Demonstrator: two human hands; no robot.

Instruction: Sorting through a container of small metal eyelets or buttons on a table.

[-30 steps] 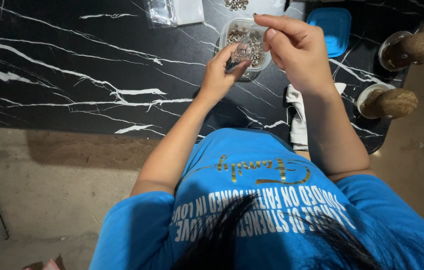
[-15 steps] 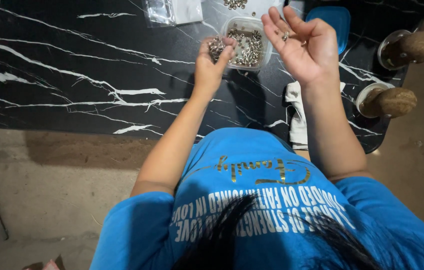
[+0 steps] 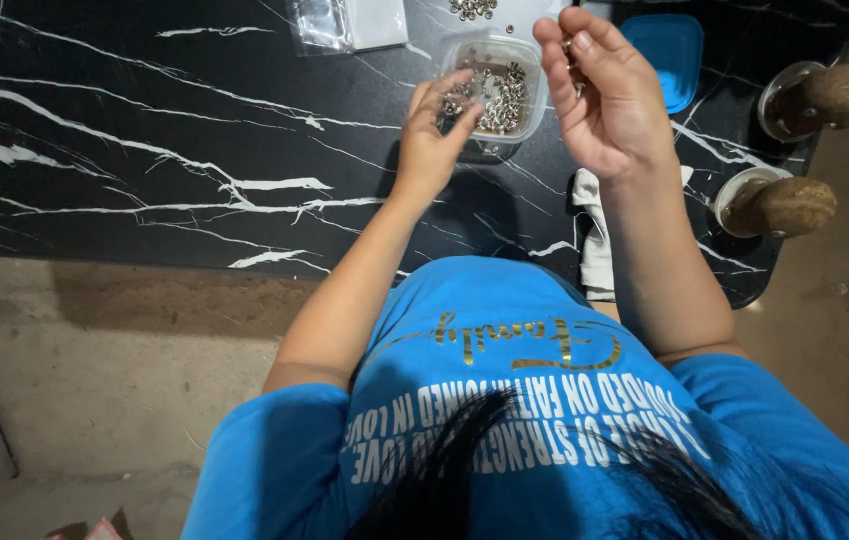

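Clear plastic tub (image 3: 501,92) of small metal rings sits on the black table (image 3: 145,150) between my hands: left hand (image 3: 435,135) pinches rings at its rim, right hand (image 3: 605,95) grips one (barely visible) between curled fingers (image 3: 557,42).

Single head-worn view, looking steeply down from above the person's own blue shirt (image 3: 535,400), facing forward across the black marbled tabletop (image 3: 145,130); hands close, floor at left.
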